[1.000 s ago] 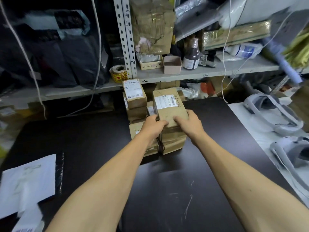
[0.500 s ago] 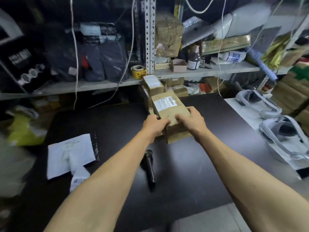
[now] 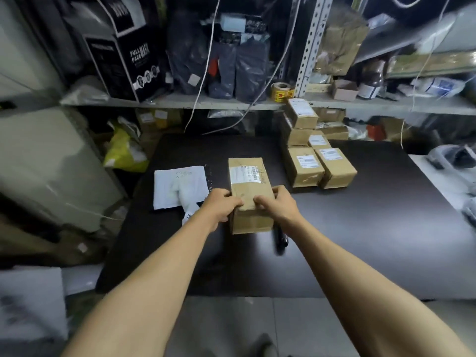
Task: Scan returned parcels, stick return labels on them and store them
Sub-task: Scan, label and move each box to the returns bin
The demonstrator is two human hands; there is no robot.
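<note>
On the far left, beside the desk [image 3: 386, 240], sits a yellow bag [image 3: 125, 153]. On the desk's left part lies a white paper sheet [image 3: 177, 185], with a small label slip [image 3: 189, 216] poking out just under it.

Next comes the left hand [image 3: 221, 207]. Its fingers curl round the near left edge of the brown parcel [image 3: 249, 191] and grip it. The parcel sits in the middle of the desk, with its white barcode label [image 3: 244, 174] facing up. I cannot tell if it rests fully on the desk or is held a little above it. The right hand [image 3: 277, 204] grips the near right edge of the same parcel, thumb on top.

Just right of the parcel, partly under the right wrist, lies a dark scanner [image 3: 280, 239]. It is blurry. Further right and back stands a stack of parcels [image 3: 313, 155], well apart from the one being held.

What could go wrong? The scanner lies very near the parcel, so if the parcel slides right or the arm swings, the scanner might get knocked and roll off the desk. The slip near the left hand is light and could be swept away by the arm. Both hands hold only the near end, so if the parcel is lifted, its far end may dip and slip.
</note>
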